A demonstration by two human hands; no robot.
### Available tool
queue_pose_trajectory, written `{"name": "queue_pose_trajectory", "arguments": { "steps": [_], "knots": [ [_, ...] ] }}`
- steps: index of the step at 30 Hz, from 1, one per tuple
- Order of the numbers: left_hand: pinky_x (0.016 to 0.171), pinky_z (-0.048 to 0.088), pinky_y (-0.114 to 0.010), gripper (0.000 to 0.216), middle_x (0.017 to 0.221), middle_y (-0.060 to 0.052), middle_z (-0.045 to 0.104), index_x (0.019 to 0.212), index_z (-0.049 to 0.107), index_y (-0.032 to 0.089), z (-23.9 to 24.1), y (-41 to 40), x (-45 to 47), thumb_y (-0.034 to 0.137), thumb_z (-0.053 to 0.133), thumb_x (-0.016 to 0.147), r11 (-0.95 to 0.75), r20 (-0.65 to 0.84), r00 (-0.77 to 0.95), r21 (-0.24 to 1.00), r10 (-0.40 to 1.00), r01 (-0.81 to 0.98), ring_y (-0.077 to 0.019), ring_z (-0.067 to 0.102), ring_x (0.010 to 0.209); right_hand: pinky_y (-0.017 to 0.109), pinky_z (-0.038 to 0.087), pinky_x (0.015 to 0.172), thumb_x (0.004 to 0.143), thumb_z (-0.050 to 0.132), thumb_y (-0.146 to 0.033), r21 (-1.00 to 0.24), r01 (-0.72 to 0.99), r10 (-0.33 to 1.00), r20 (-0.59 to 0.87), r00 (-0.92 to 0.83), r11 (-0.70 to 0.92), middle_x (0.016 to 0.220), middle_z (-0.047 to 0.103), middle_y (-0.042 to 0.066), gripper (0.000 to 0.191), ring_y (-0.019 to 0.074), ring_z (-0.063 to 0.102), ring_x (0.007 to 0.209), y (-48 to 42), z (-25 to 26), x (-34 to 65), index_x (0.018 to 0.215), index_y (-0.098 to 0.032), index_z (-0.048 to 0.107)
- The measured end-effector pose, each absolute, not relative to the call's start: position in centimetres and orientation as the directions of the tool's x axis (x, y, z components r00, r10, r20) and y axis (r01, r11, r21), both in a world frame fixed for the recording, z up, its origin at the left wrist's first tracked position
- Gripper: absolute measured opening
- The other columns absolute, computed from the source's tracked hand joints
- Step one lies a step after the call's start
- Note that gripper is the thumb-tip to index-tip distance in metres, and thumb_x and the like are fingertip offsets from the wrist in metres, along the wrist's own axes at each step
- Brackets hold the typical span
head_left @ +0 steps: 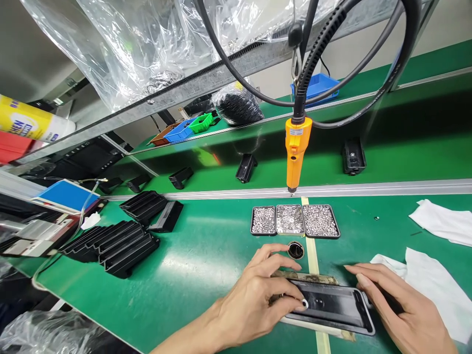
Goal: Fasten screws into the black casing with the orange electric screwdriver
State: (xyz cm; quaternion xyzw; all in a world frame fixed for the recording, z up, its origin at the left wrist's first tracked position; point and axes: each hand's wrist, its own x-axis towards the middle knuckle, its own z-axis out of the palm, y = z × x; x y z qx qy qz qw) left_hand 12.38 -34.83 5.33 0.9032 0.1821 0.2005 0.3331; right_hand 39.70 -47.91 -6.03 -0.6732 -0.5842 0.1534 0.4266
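Pressing down near the tabletop's front edge, the left hand (pixel 254 300) pinches a small pale ring (pixel 305 303) between thumb and fingertip, set against the left end of a black plastic housing (pixel 332 307). The right hand (pixel 400 307) lies flat and loosely spread on the housing's right end, gripping nothing. That housing looks stiff, light and glossy, probably slippery; its long edges seem the surest hold. Just beyond sit a small round cup (pixel 295 250) and three trays of screws (pixel 295 220). Above them hangs an orange electric screwdriver (pixel 296 152). Black parts (pixel 118 243) are stacked toward the left edge.
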Motion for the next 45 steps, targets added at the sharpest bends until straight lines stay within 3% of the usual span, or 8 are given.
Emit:
{"name": "queue_pose_trajectory", "arguments": {
  "steps": [5, 18, 26, 33, 38, 42, 45],
  "knots": [
    [0.119, 0.047, -0.051, 0.003, 0.132, -0.006, 0.062, 0.098, 0.078, 0.022, 6.8, -35.2, 12.9, 0.021, 0.078, 0.095, -0.717, 0.068, 0.876, 0.606, 0.478, 0.344, -0.0303, 0.040, 0.143, 0.031, 0.058, 0.097, 0.106, 0.055, -0.056, -0.767, 0.642, 0.921, 0.264, 0.288, 0.019, 0.126, 0.070, -0.006, 0.028, 0.0198, 0.069, 0.111, -47.8, -6.2, 39.7, 0.122, -0.039, 0.071],
    [0.119, 0.043, -0.061, 0.006, 0.142, -0.003, 0.055, 0.102, 0.065, 0.023, 6.9, -35.4, 13.4, 0.017, 0.063, 0.102, -0.748, -0.059, 0.914, 0.554, 0.403, 0.365, -0.0319, 0.027, 0.154, 0.033, 0.059, 0.095, 0.106, 0.054, -0.058, -0.768, 0.640, 0.935, 0.218, 0.279, -0.012, 0.130, 0.070, -0.004, 0.034, 0.0216, 0.068, 0.115, -48.1, -7.1, 40.0, 0.131, -0.040, 0.069],
    [0.121, 0.041, -0.059, 0.009, 0.140, -0.001, 0.056, 0.102, 0.062, 0.024, 6.8, -35.5, 13.3, 0.015, 0.063, 0.102, -0.742, -0.057, 0.916, 0.568, 0.396, 0.356, -0.0308, 0.026, 0.155, 0.027, 0.058, 0.092, 0.106, 0.054, -0.059, -0.769, 0.639, 0.934, 0.232, 0.270, 0.006, 0.127, 0.070, -0.007, 0.031, 0.0171, 0.069, 0.110, -47.9, -6.6, 40.0, 0.127, -0.043, 0.069],
    [0.122, 0.036, -0.067, 0.017, 0.142, -0.009, 0.055, 0.111, 0.058, 0.021, 7.6, -35.0, 13.5, 0.009, 0.053, 0.100, -0.809, -0.097, 0.948, 0.500, 0.302, 0.309, -0.0345, 0.022, 0.158, 0.027, 0.056, 0.094, 0.107, 0.054, -0.057, -0.788, 0.615, 0.938, 0.217, 0.269, 0.006, 0.130, 0.069, -0.005, 0.031, 0.0165, 0.068, 0.109, -47.7, -6.4, 39.8, 0.128, -0.041, 0.070],
    [0.118, 0.044, -0.055, 0.013, 0.142, -0.009, 0.057, 0.113, 0.060, 0.020, 6.9, -34.2, 14.7, 0.019, 0.048, 0.108, -0.887, 0.008, 0.974, 0.416, 0.226, 0.202, -0.0293, 0.024, 0.158, 0.026, 0.056, 0.093, 0.108, 0.055, -0.054, -0.793, 0.609, 0.934, 0.239, 0.267, 0.028, 0.128, 0.070, -0.006, 0.029, 0.0158, 0.069, 0.108, -47.5, -5.9, 39.6, 0.127, -0.041, 0.071],
    [0.124, 0.038, -0.048, 0.013, 0.145, -0.008, 0.058, 0.110, 0.066, 0.018, 6.6, -33.7, 14.9, 0.020, 0.054, 0.107, -0.926, 0.075, 0.991, 0.369, 0.112, 0.077, -0.0281, 0.023, 0.159, 0.027, 0.056, 0.094, 0.108, 0.054, -0.054, -0.796, 0.604, 0.935, 0.240, 0.261, 0.036, 0.130, 0.070, -0.006, 0.028, 0.0162, 0.069, 0.109, -47.6, -5.9, 39.6, 0.129, -0.042, 0.070],
    [0.125, 0.037, -0.048, 0.013, 0.148, -0.007, 0.059, 0.110, 0.071, 0.019, 7.1, -33.5, 14.2, 0.019, 0.059, 0.105, -0.925, 0.072, 0.992, 0.374, 0.105, 0.071, -0.0288, 0.024, 0.159, 0.026, 0.057, 0.093, 0.108, 0.054, -0.053, -0.796, 0.605, 0.941, 0.218, 0.259, 0.018, 0.129, 0.069, -0.008, 0.026, 0.0162, 0.069, 0.112, -47.8, -6.1, 39.7, 0.127, -0.043, 0.069]
  ]
}}
